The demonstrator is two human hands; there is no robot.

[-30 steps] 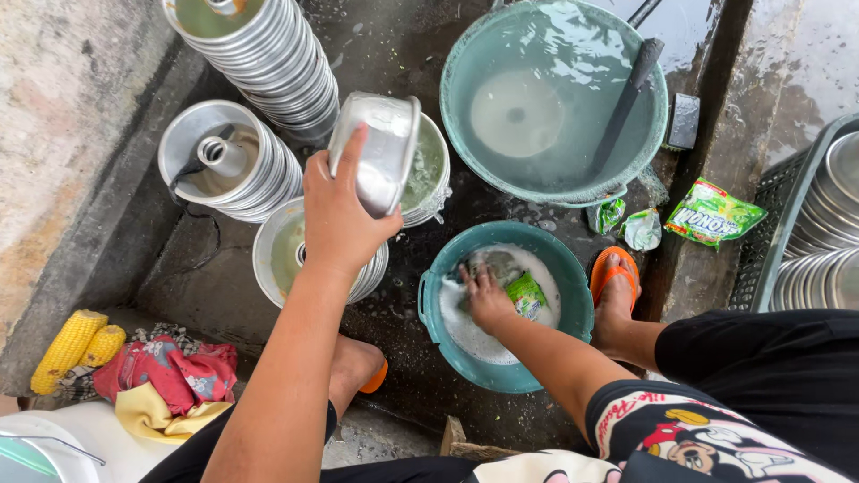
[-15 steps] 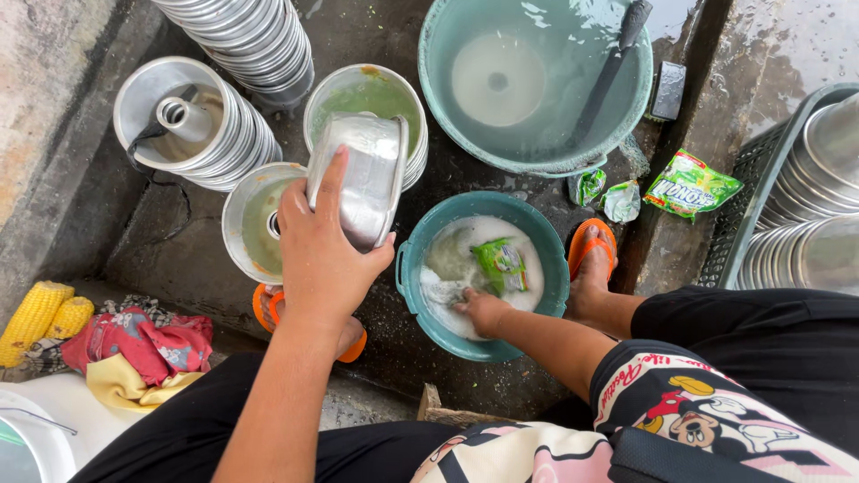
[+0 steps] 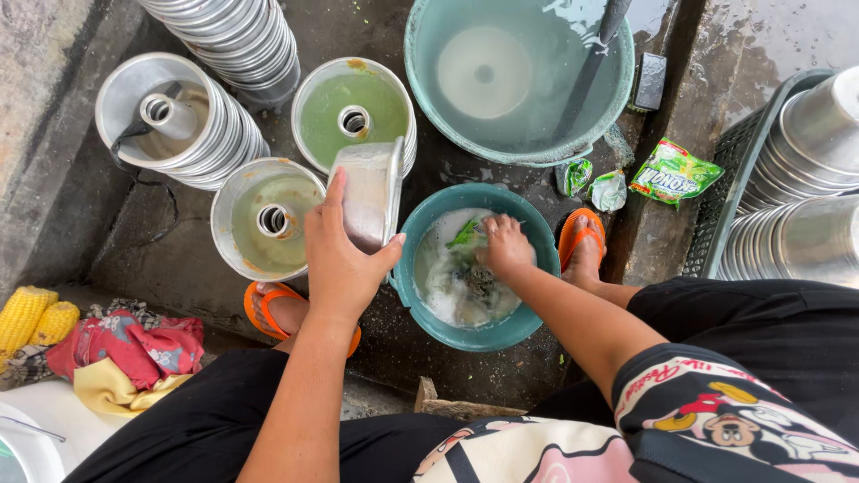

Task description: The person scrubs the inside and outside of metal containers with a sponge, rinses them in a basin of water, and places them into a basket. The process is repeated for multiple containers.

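My left hand (image 3: 340,264) grips a rectangular metal baking tin (image 3: 369,190), held tilted at the left rim of a small teal basin (image 3: 528,317). The basin holds soapy water, and my right hand (image 3: 503,249) is down in it, closed on a green scouring sponge (image 3: 467,234) with a dark scrubber beneath. Two round metal ring moulds (image 3: 267,217) (image 3: 352,105) with greenish water sit just beyond the tin.
A large teal tub (image 3: 517,72) of water with a dark handle stands at the back. Stacks of ring moulds (image 3: 170,121) lie left, more metal tins in a dark crate (image 3: 796,179) right. Green soap packets (image 3: 673,174), orange sandals (image 3: 582,234), cloths and corn (image 3: 36,315) surround me.
The left hand has brought the baking tin down and right, from over the ring moulds to the basin's rim. The right hand has shifted up in the basin onto the sponge.
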